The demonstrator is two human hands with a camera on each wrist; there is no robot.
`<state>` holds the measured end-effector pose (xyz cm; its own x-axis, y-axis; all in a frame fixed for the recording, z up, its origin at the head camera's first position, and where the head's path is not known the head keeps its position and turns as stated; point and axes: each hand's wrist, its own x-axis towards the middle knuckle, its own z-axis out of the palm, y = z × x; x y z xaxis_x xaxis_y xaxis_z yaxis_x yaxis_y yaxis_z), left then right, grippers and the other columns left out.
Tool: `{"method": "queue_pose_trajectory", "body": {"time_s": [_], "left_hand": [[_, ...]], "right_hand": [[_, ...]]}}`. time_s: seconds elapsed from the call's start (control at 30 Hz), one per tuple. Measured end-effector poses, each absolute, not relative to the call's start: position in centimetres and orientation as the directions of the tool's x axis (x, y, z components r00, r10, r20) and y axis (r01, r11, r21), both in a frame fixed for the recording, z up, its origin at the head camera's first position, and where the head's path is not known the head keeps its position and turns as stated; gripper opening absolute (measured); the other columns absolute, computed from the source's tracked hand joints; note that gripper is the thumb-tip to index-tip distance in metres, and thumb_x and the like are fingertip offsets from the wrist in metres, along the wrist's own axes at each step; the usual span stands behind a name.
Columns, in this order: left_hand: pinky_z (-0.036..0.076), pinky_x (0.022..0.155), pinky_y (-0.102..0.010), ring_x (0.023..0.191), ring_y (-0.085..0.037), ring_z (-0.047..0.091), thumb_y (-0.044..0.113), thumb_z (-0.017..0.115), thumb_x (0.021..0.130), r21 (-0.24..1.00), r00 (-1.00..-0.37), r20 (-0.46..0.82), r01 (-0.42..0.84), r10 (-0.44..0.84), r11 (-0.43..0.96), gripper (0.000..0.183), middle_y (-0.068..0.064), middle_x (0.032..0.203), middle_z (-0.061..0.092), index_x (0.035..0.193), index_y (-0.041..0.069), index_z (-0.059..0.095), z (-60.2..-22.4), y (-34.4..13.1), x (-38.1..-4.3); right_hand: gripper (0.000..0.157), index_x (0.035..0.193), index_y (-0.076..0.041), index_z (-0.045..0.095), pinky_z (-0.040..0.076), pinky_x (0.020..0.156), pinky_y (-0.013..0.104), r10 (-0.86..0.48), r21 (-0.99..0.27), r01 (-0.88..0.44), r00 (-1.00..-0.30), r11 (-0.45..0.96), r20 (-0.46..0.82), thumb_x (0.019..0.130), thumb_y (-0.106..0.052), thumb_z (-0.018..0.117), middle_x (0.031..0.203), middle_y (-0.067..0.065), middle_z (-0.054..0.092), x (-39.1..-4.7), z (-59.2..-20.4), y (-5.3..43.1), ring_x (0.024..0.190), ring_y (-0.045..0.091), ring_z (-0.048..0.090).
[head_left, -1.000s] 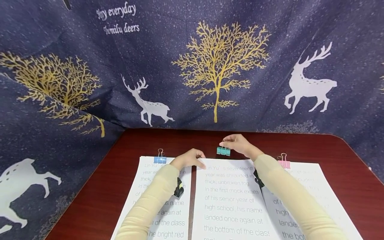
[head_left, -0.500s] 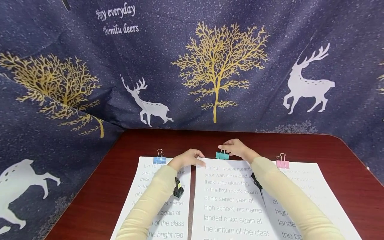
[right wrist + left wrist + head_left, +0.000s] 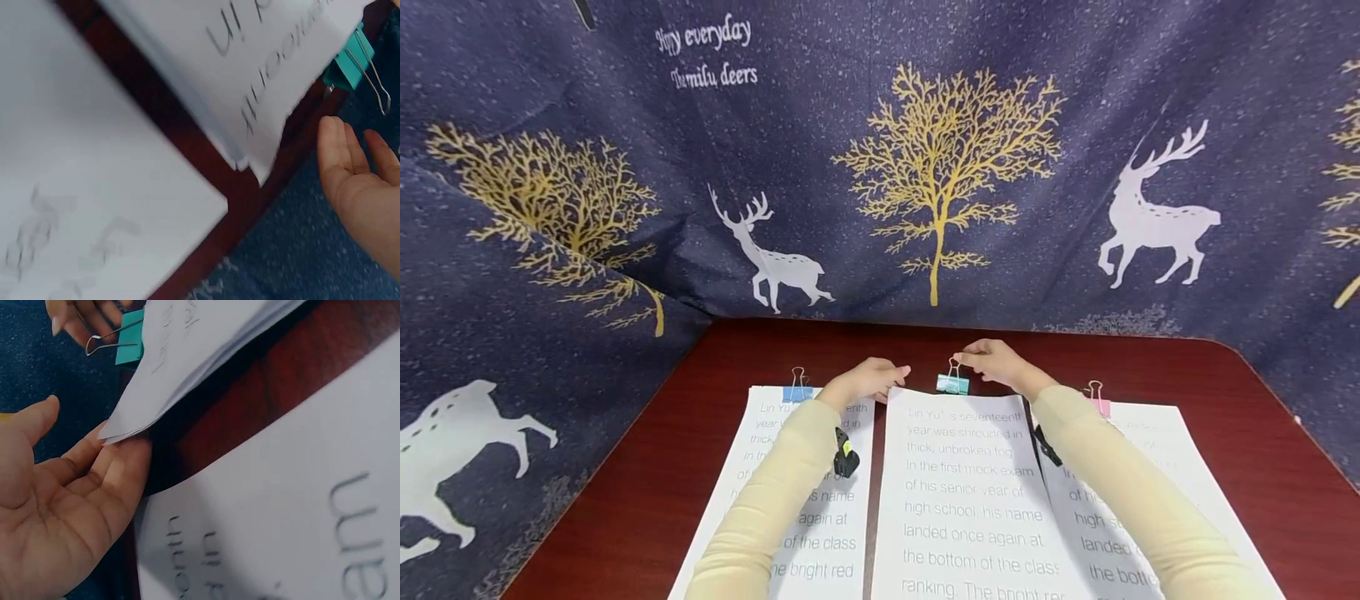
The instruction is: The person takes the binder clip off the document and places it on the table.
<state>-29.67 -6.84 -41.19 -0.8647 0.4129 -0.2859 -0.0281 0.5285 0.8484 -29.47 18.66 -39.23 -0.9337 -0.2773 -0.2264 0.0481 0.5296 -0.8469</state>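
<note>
A teal binder clip (image 3: 952,384) stands at the top edge of the middle paper stack (image 3: 958,521), both wire handles pointing away from the page. My right hand (image 3: 997,363) is just beside those handles; in the right wrist view its fingers are spread loosely, apart from the clip (image 3: 351,62). At the stack's upper left corner is my left hand (image 3: 867,380), thumb raised. The left wrist view shows its fingers (image 3: 122,472) under the lifted corner of the sheets (image 3: 134,419), palm turned up.
To the left lies another paper stack (image 3: 760,483) with a blue binder clip (image 3: 797,393). A third stack (image 3: 1157,433) on the right carries a pink binder clip (image 3: 1099,406). All lie on a dark red table (image 3: 625,500) before a blue patterned cloth (image 3: 1037,283).
The teal clip has come down to the stack's top edge, and my right fingers have loosened from its handles. My left thumb has lifted off the page.
</note>
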Motion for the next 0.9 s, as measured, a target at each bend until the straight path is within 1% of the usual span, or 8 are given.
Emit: {"method": "queue_pose_trajectory", "body": {"time_s": [0.07,0.13,0.3,0.37,0.5,0.6,0.73,0.9], "left_hand": [[0.056,0.079,-0.035,0.087,-0.021,0.063,0.031,0.051,0.099,0.846,-0.877,-0.273,-0.024,0.395,0.532,0.04,-0.017,0.099,0.065,0.105,-0.007,0.061,-40.6,-7.0,-30.0],[0.056,0.073,-0.033,0.076,-0.018,0.063,0.036,0.053,0.097,0.854,-0.881,-0.234,0.016,0.412,0.519,0.042,-0.014,0.088,0.066,0.099,-0.005,0.061,-40.9,-7.4,-31.1],[0.056,0.077,-0.035,0.084,-0.026,0.067,0.034,0.054,0.097,0.849,-0.907,-0.19,0.04,0.375,0.527,0.039,-0.022,0.096,0.068,0.099,-0.005,0.06,-39.8,-6.9,-32.0],[0.055,0.08,-0.037,0.089,-0.03,0.066,0.026,0.052,0.098,0.838,-0.926,-0.182,0.029,0.33,0.546,0.034,-0.027,0.103,0.065,0.103,-0.008,0.058,-38.5,-5.8,-31.2],[0.055,0.075,-0.033,0.087,-0.03,0.066,0.024,0.053,0.098,0.85,-0.941,-0.101,0.087,0.323,0.52,0.032,-0.029,0.104,0.064,0.101,-0.007,0.059,-38.1,-3.5,-30.7],[0.055,0.073,-0.031,0.089,-0.03,0.066,0.025,0.055,0.097,0.862,-0.943,-0.054,0.122,0.328,0.492,0.032,-0.028,0.106,0.064,0.1,-0.006,0.059,-38.0,-1.4,-29.9],[0.054,0.071,-0.029,0.089,-0.029,0.067,0.028,0.056,0.096,0.862,-0.952,-0.026,0.133,0.305,0.49,0.028,-0.02,0.104,0.066,0.097,0.0,0.061,-38.0,1.0,-28.7],[0.053,0.072,-0.029,0.089,-0.026,0.069,0.03,0.059,0.094,0.888,-0.976,-0.032,0.07,0.214,0.454,0.027,-0.012,0.097,0.069,0.097,0.004,0.063,-38.0,3.5,-27.3]], "right_hand": [[0.054,0.134,0.012,0.041,0.041,0.101,0.054,-0.287,-0.841,0.032,-0.933,0.539,-0.219,0.098,-0.028,0.052,0.135,0.031,0.045,-29.4,-38.6,19.3,0.124,0.045,0.045],[0.055,0.135,0.011,0.04,0.041,0.101,0.053,-0.293,-0.832,0.018,-0.932,0.555,-0.215,0.099,-0.029,0.052,0.135,0.031,0.046,-29.4,-37.8,20.1,0.124,0.045,0.045],[0.054,0.134,0.01,0.042,0.042,0.101,0.052,-0.302,-0.81,-0.035,-0.937,0.586,-0.178,0.099,-0.03,0.05,0.133,0.031,0.047,-29.1,-35.8,22.1,0.124,0.045,0.043],[0.053,0.132,0.011,0.043,0.041,0.101,0.052,-0.298,-0.804,-0.058,-0.942,0.591,-0.151,0.099,-0.03,0.05,0.132,0.032,0.048,-28.9,-35.2,22.9,0.124,0.046,0.044],[0.051,0.13,0.01,0.047,0.042,0.1,0.051,-0.267,-0.777,-0.076,-0.956,0.625,-0.121,0.099,-0.031,0.049,0.13,0.031,0.05,-28.4,-34.8,24.6,0.122,0.045,0.045],[0.049,0.128,0.009,0.049,0.043,0.099,0.051,-0.241,-0.753,-0.082,-0.965,0.653,-0.104,0.099,-0.031,0.05,0.128,0.03,0.052,-27.9,-34.5,25.8,0.119,0.043,0.048],[0.052,0.13,0.009,0.048,0.044,0.096,0.052,-0.223,-0.744,-0.103,-0.973,0.66,-0.063,0.098,-0.032,0.051,0.128,0.031,0.053,-27.3,-34.2,27.2,0.116,0.044,0.05],[0.057,0.133,0.009,0.045,0.044,0.096,0.051,-0.186,-0.752,-0.096,-0.982,0.652,-0.036,0.097,-0.035,0.053,0.13,0.031,0.052,-26.8,-34.0,29.1,0.117,0.043,0.051]]}}
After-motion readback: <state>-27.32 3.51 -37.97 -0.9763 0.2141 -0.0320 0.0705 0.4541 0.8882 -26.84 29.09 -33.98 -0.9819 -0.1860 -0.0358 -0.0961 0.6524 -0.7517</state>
